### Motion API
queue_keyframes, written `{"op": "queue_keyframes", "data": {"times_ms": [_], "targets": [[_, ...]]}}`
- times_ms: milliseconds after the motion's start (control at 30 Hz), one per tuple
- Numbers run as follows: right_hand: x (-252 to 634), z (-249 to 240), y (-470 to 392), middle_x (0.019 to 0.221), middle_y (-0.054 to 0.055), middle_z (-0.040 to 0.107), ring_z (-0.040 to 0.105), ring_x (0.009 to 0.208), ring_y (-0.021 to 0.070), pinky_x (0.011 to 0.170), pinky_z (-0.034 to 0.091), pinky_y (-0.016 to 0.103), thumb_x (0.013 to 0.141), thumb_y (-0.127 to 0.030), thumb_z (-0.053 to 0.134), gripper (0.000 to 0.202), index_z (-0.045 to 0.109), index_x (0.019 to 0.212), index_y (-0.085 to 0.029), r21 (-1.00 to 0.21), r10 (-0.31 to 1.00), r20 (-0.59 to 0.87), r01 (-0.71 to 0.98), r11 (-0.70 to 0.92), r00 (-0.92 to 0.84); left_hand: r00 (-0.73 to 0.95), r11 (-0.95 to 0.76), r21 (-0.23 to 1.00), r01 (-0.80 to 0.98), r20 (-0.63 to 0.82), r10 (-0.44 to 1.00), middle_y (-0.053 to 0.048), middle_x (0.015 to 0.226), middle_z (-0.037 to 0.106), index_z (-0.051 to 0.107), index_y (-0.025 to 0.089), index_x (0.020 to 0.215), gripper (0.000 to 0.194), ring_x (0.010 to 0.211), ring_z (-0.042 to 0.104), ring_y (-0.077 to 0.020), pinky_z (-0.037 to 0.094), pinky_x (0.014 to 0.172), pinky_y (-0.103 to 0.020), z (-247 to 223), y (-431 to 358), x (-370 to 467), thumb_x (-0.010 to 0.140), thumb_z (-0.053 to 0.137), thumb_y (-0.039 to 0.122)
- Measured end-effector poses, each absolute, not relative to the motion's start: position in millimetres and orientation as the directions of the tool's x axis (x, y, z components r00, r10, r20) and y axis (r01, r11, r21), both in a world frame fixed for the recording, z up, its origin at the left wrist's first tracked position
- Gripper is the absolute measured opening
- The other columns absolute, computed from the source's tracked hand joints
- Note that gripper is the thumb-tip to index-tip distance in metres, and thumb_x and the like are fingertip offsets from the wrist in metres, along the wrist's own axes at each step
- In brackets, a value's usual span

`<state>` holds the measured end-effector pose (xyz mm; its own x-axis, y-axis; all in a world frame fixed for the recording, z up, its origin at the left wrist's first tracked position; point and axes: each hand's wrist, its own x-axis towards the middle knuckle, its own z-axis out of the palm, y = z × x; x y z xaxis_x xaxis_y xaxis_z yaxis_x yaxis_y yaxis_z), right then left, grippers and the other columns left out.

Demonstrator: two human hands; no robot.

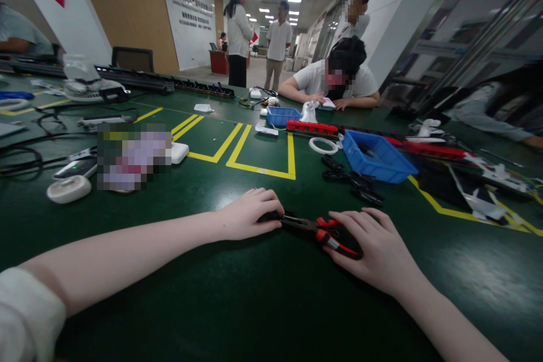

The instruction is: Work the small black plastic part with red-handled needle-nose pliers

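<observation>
Near the middle of the green table, my right hand (373,243) grips needle-nose pliers (303,223) by their red and black handles. The handles are spread apart and the dark jaws point left. My left hand (250,215) is closed around a small black object (269,216) right at the tip of the jaws. Fingers cover most of that object, so its kind cannot be made out. Whether the jaws grip it is also hidden.
Beyond my right hand lie coiled black cables (365,185), a blue bin (377,157) and a white tape roll (323,145). To the left are a blurred-out phone (131,164), a white mouse-shaped device (68,188) and cables. A person (339,73) leans on the far edge.
</observation>
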<state>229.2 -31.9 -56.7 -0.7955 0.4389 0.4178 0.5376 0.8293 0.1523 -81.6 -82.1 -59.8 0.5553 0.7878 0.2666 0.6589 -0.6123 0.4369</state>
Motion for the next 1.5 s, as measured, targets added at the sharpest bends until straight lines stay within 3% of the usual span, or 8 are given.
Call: {"op": "queue_keyframes", "data": {"times_ms": [533,1000,1500], "targets": [[230.8,-57.6,-28.4,0.112,0.009,0.071,0.068,0.100,0.0269,0.101,0.039,0.051,0.085,-0.046,0.065,0.052,0.054,0.129,-0.020,0.080,0.464,0.380,0.528,0.845,-0.800,0.556,-0.619,0.431,0.656,0.279,0.783,-0.006,0.111,0.061,0.060,0.020,0.108,0.014,0.104,0.058,-0.0219,0.045,0.089,-0.037,-60.0,-82.6,-80.7,0.097,0.059,0.027],[230.8,-57.3,-29.4,0.114,0.010,0.071,0.067,0.101,0.0278,0.101,0.039,0.053,0.084,-0.046,0.065,0.053,0.055,0.129,-0.019,0.124,0.434,0.409,0.520,0.845,-0.803,0.552,-0.612,0.436,0.660,0.271,0.788,-0.006,0.111,0.061,0.061,0.020,0.109,0.014,0.104,0.059,-0.0217,0.046,0.087,-0.036,-59.1,-82.7,-80.6,0.096,0.060,0.027],[230.2,-56.2,-30.0,0.116,0.009,0.071,0.067,0.104,0.0277,0.101,0.040,0.053,0.086,-0.048,0.063,0.053,0.053,0.130,-0.022,0.052,0.504,0.355,0.555,0.830,-0.788,0.555,-0.619,0.427,0.659,0.280,0.783,-0.005,0.111,0.061,0.060,0.020,0.109,0.015,0.103,0.059,-0.0217,0.045,0.086,-0.036,-60.1,-82.4,-80.5,0.096,0.059,0.027]]}}
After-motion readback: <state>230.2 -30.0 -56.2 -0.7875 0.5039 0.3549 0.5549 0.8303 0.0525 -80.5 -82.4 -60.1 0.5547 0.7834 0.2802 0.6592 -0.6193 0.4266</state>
